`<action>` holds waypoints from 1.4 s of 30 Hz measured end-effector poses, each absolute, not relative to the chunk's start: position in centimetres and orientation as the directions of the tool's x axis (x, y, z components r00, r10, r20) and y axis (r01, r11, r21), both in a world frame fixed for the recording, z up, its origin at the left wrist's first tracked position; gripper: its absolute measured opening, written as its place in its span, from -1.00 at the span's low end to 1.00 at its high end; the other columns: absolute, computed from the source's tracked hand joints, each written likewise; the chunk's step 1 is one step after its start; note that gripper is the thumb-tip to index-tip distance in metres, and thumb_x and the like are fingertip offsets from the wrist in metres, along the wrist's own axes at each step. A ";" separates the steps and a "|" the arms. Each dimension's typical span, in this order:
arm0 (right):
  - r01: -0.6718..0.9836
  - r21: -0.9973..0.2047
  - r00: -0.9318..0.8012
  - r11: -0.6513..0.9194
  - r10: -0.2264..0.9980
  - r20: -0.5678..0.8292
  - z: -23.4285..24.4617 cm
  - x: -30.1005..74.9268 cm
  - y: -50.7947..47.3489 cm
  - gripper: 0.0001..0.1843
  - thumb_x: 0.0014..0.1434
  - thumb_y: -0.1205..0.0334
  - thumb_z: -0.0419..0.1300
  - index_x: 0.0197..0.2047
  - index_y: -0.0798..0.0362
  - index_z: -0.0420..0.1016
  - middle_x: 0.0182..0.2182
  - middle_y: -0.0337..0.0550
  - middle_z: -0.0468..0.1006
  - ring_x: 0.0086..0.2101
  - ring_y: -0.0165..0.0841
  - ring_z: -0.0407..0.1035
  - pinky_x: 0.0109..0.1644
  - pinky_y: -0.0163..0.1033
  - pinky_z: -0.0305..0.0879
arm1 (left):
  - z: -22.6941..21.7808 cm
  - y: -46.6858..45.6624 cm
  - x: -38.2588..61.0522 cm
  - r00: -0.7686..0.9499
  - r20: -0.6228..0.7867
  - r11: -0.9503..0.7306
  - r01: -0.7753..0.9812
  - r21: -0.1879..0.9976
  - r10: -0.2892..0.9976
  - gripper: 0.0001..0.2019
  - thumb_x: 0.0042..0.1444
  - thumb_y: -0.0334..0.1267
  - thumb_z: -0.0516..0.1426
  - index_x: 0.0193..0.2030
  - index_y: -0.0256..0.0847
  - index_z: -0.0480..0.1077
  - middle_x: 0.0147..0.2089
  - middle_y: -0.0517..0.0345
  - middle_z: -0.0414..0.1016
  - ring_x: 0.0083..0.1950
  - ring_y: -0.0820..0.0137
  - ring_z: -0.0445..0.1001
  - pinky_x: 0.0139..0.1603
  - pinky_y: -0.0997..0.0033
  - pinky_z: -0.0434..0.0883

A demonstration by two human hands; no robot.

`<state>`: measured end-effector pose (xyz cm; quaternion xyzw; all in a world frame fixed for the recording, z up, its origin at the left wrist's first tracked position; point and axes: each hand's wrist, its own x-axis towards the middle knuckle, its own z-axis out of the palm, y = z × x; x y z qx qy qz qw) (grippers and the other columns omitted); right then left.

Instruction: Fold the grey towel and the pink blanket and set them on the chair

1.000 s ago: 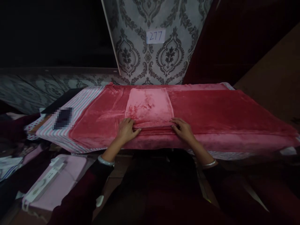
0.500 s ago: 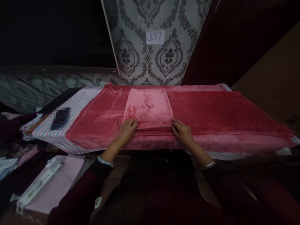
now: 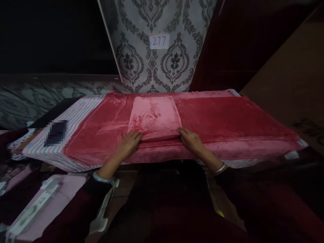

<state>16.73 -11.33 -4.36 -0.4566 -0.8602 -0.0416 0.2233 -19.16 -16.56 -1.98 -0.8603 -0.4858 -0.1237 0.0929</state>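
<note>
Both hands were at the near edge of a folded, light-pink plush cloth with darker red marks (image 3: 153,113). That cloth lay as a flat, roughly four-sided bundle on a wide red plush blanket (image 3: 212,114), left of the blanket's middle. The person's left hand (image 3: 128,143) had its grip closed on the bundle's near left corner, and the right hand (image 3: 190,138) had its grip closed on the near right corner, the fingertips pinching the edge; both thumbs were hard to make out. The near edge between them stood slightly raised, with red layers of fabric just below it.

Each wrist wore a pale bangle, and the sleeves were dark. Beneath the red blanket, a white cloth with pink and blue stripes (image 3: 83,113) showed at the left, spread over the counter, whose brown surface (image 3: 32,139) was bare at the far left. A dark, pixelated object (image 3: 57,132) lay on the stripes. Low at the left, a white power strip (image 3: 34,209) rested on a pink panel (image 3: 67,189). Behind, a white paper marked "277" (image 3: 159,41) was on grey patterned wallpaper (image 3: 152,76), beside a large black screen (image 3: 53,37).
</note>
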 end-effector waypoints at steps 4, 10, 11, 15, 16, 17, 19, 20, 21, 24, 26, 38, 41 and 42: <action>0.811 -0.067 -0.469 0.581 0.715 0.518 -4.9 17.5 -11.7 -0.53 0.34 0.46 0.02 0.22 0.05 0.53 0.17 0.05 0.59 0.11 -0.18 0.49 0.16 -0.10 0.48 | -2.1 -16.4 -18.7 0.461 0.291 -0.462 0.884 -0.070 0.838 -0.59 0.29 -0.51 -0.01 0.17 -0.25 0.50 -0.02 -0.15 0.55 0.03 0.13 0.49 0.03 0.12 0.45; 0.814 -0.062 -0.465 0.578 0.711 0.527 -6.9 17.6 -12.3 -0.54 0.35 0.45 0.01 0.21 0.06 0.54 0.17 0.06 0.58 0.03 -0.17 0.50 0.13 -0.04 0.48 | -2.0 -16.9 -18.4 0.476 0.285 -0.489 0.872 -0.032 0.832 -0.57 0.25 -0.44 0.03 0.21 -0.27 0.49 0.03 -0.19 0.56 0.06 0.10 0.50 0.08 0.05 0.47; 0.816 -0.072 -0.455 0.574 0.714 0.533 -7.0 17.5 -12.3 -0.53 0.35 0.44 0.02 0.23 0.05 0.53 0.18 0.05 0.58 0.03 -0.17 0.49 0.14 -0.03 0.47 | -1.6 -17.1 -18.2 0.481 0.297 -0.496 0.868 -0.028 0.825 -0.53 0.24 -0.42 0.04 0.27 -0.28 0.45 0.11 -0.21 0.54 0.11 0.08 0.50 0.13 0.02 0.46; 0.818 -0.094 -0.440 0.567 0.723 0.533 -7.3 17.4 -12.2 -0.50 0.35 0.43 0.03 0.28 0.04 0.51 0.20 0.04 0.56 0.03 -0.15 0.46 0.16 -0.02 0.44 | -0.2 -17.2 -15.2 0.520 0.313 -0.541 0.841 -0.027 0.794 -0.45 0.30 -0.31 0.06 0.43 -0.23 0.30 0.40 -0.19 0.38 0.38 0.03 0.35 0.35 -0.08 0.34; 0.817 -0.097 -0.442 0.569 0.725 0.529 -7.2 17.4 -12.2 -0.49 0.35 0.43 0.03 0.30 0.04 0.50 0.22 0.04 0.55 0.02 -0.15 0.45 0.16 -0.01 0.43 | 0.0 -17.2 -13.9 0.532 0.308 -0.550 0.834 -0.029 0.789 -0.45 0.32 -0.29 0.05 0.45 -0.21 0.29 0.44 -0.18 0.34 0.44 0.03 0.30 0.40 -0.10 0.29; 0.813 -0.103 -0.445 0.573 0.726 0.524 -7.2 17.5 -12.3 -0.48 0.35 0.43 0.03 0.31 0.03 0.49 0.23 0.04 0.54 0.01 -0.15 0.45 0.16 -0.01 0.43 | 0.0 -17.1 -12.6 0.540 0.299 -0.557 0.830 -0.032 0.787 -0.45 0.34 -0.27 0.05 0.46 -0.19 0.27 0.47 -0.16 0.30 0.48 0.03 0.25 0.44 -0.12 0.25; 0.805 -0.121 -0.450 0.581 0.730 0.514 -7.2 17.6 -12.5 -0.47 0.37 0.43 0.02 0.33 0.02 0.48 0.25 0.03 0.53 0.01 -0.16 0.44 0.17 0.01 0.43 | -0.4 -17.1 -10.1 0.538 0.273 -0.552 0.833 -0.031 0.797 -0.43 0.35 -0.23 0.08 0.49 -0.15 0.23 0.53 -0.14 0.21 0.53 0.01 0.17 0.48 -0.16 0.19; 0.802 -0.132 -0.448 0.582 0.734 0.511 -7.3 17.6 -12.6 -0.47 0.37 0.43 0.02 0.32 0.01 0.49 0.26 0.02 0.52 0.01 -0.16 0.44 0.18 0.02 0.43 | -0.9 -17.1 -9.1 0.529 0.255 -0.541 0.841 -0.028 0.809 -0.41 0.34 -0.21 0.10 0.50 -0.13 0.22 0.55 -0.13 0.18 0.54 -0.01 0.15 0.48 -0.18 0.18; 0.801 -0.145 -0.444 0.581 0.738 0.508 -7.4 17.6 -12.7 -0.48 0.38 0.42 0.02 0.32 0.00 0.50 0.26 0.00 0.52 0.03 -0.16 0.43 0.19 0.03 0.42 | -1.4 -17.1 -8.2 0.515 0.237 -0.525 0.851 -0.024 0.824 -0.39 0.34 -0.19 0.11 0.51 -0.12 0.21 0.55 -0.13 0.16 0.55 -0.03 0.14 0.48 -0.21 0.18; 0.806 -0.175 -0.425 0.565 0.759 0.493 -7.6 17.5 -13.0 -0.47 0.37 0.41 0.03 0.32 -0.03 0.50 0.25 -0.01 0.53 0.07 -0.13 0.43 0.21 0.06 0.42 | -3.3 -17.4 -7.0 0.465 0.223 -0.473 0.881 -0.020 0.857 -0.39 0.35 -0.17 0.10 0.52 -0.08 0.20 0.55 -0.13 0.16 0.54 -0.06 0.15 0.46 -0.27 0.19; 0.818 -0.180 -0.417 0.547 0.778 0.470 -7.4 17.2 -13.1 -0.47 0.37 0.41 0.04 0.33 -0.04 0.50 0.27 0.02 0.51 0.07 -0.12 0.43 0.19 0.07 0.43 | -4.1 -17.5 -7.1 0.448 0.243 -0.456 0.890 -0.024 0.860 -0.40 0.35 -0.18 0.09 0.52 -0.05 0.20 0.55 -0.11 0.16 0.54 -0.05 0.15 0.46 -0.28 0.19; 0.791 -0.109 -0.441 0.603 0.683 0.582 -7.3 16.8 -12.0 -0.51 0.35 0.47 0.03 0.22 0.00 0.58 0.14 0.01 0.61 0.03 -0.18 0.49 0.18 0.00 0.47 | -4.2 -17.5 -8.5 0.501 0.302 -0.504 0.860 -0.074 0.811 -0.43 0.35 -0.20 0.09 0.49 -0.08 0.24 0.51 -0.05 0.27 0.48 0.01 0.27 0.42 -0.16 0.27; 0.801 -0.129 -0.427 0.584 0.710 0.560 -7.7 16.7 -12.2 -0.50 0.34 0.46 0.05 0.23 -0.03 0.58 0.16 0.01 0.60 -0.01 -0.15 0.49 0.12 0.03 0.49 | -3.5 -17.3 -8.8 0.518 0.272 -0.522 0.851 -0.062 0.811 -0.43 0.35 -0.19 0.09 0.49 -0.11 0.24 0.50 -0.08 0.28 0.48 0.01 0.26 0.43 -0.16 0.25; 0.802 -0.139 -0.425 0.581 0.719 0.550 -7.7 16.7 -12.2 -0.51 0.35 0.45 0.05 0.22 -0.03 0.59 0.16 0.02 0.60 -0.02 -0.15 0.49 0.10 0.02 0.50 | -3.0 -17.1 -8.6 0.517 0.258 -0.523 0.851 -0.052 0.816 -0.44 0.36 -0.19 0.08 0.48 -0.12 0.25 0.49 -0.09 0.30 0.48 0.02 0.26 0.44 -0.15 0.25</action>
